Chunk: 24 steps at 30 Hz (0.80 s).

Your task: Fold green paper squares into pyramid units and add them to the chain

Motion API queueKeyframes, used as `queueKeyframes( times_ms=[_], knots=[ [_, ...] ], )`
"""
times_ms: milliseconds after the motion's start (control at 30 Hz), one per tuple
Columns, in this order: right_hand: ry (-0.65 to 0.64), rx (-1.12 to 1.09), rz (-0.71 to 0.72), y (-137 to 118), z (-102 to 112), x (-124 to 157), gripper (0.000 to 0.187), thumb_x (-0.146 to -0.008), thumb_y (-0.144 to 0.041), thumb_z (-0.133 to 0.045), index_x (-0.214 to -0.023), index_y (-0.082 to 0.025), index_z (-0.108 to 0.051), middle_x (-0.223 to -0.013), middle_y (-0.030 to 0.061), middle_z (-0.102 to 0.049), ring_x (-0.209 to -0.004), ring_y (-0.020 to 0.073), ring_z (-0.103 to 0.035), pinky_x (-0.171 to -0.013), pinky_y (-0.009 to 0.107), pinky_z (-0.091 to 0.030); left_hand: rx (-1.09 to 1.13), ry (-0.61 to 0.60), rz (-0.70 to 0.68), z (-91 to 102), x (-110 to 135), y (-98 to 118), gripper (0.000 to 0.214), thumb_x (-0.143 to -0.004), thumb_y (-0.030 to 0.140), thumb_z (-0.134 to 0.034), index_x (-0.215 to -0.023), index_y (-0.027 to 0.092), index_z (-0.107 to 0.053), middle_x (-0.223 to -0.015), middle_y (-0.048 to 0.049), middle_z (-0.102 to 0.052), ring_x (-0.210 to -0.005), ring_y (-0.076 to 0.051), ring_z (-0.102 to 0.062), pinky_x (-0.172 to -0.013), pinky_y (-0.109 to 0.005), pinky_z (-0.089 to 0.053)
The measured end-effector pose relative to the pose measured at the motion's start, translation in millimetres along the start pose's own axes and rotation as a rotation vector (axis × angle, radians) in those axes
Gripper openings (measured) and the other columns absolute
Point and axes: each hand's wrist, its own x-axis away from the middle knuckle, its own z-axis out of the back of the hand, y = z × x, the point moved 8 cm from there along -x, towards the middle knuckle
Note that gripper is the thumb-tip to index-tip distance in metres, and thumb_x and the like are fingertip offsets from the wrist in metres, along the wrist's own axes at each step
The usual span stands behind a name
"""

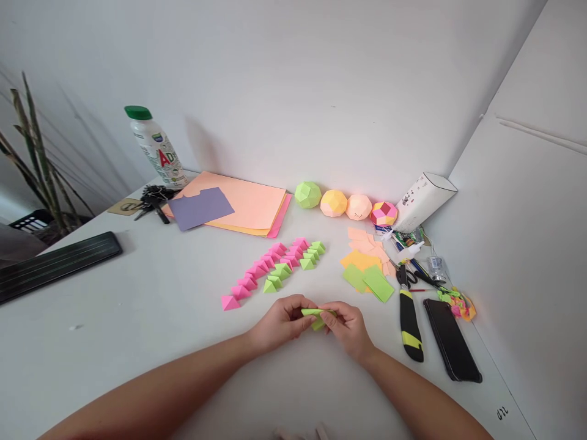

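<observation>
Between my two hands, over the near middle of the table, is a piece of green paper (317, 322), partly folded. The thumb and fingers of my left hand (288, 319) pinch its left side. On its right side, my right hand (349, 329) grips it with the thumb in front. My fingers cover parts of the paper. Just beyond my hands stand rows of folded pink paper pieces (247, 282) and folded green paper pieces (272, 283). Flat green paper slips (378, 282) lie to the right, overlapping orange slips (360, 261) and peach slips (362, 237).
Several faceted paper balls (307, 195) line the wall beside a white box (424, 201). A utility knife (410, 327), scissors (406, 276) and phone (453, 340) lie right. Paper sheets (247, 198), keys (156, 198), a bottle (158, 146) and a black object (59, 264) are left.
</observation>
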Motion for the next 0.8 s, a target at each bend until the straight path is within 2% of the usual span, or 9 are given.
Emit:
queueKeyframes(
  times_ms=[133,300,600,800],
  knots=[
    [0.014,-0.004,-0.022,1.6,2.3,0.4,0.02,-0.081,-0.035,-0.062,-0.087,-0.017,-0.068,-0.062,0.0018,-0.065,-0.049,0.012,-0.056,-0.048,0.025,-0.049,0.008,0.013,0.024,1.8,-0.6,-0.2,0.036,-0.074,0.046,-0.063,-0.089,0.013,-0.06,-0.06,0.0019,-0.056,-0.044,-0.006,-0.038,-0.042,-0.019,-0.031],
    [-0.018,0.017,-0.001,0.3,-0.5,1.2,0.02,-0.081,-0.034,-0.062,-0.09,-0.018,-0.069,-0.064,0.0017,-0.066,-0.05,0.0112,-0.056,-0.049,0.024,-0.05,0.01,0.044,0.03,4.7,-1.9,-2.2,0.036,-0.073,0.046,-0.064,-0.087,0.013,-0.061,-0.053,0.0047,-0.05,-0.041,-0.005,-0.036,-0.04,-0.018,-0.029],
    [-0.016,-0.055,-0.052,5.7,1.2,-1.2,0.019,-0.078,-0.035,-0.064,-0.084,-0.017,-0.069,-0.062,0.0013,-0.064,-0.05,0.0115,-0.055,-0.048,0.025,-0.05,0.056,0.058,0.025,5.8,-2.5,-0.9,0.032,-0.072,0.045,-0.066,-0.075,0.015,-0.057,-0.043,0.0085,-0.043,-0.038,-0.005,-0.034,-0.039,-0.018,-0.026],
    [-0.027,-0.068,-0.087,7.2,0.1,-1.5,0.022,-0.078,-0.037,-0.064,-0.083,-0.016,-0.069,-0.06,0.0014,-0.064,-0.052,0.0127,-0.056,-0.047,0.024,-0.049,0.051,0.091,0.008,8.6,-3.6,-1.5,0.032,-0.071,0.045,-0.066,-0.075,0.015,-0.058,-0.042,0.008,-0.045,-0.037,-0.005,-0.037,-0.039,-0.018,-0.028]
  ],
)
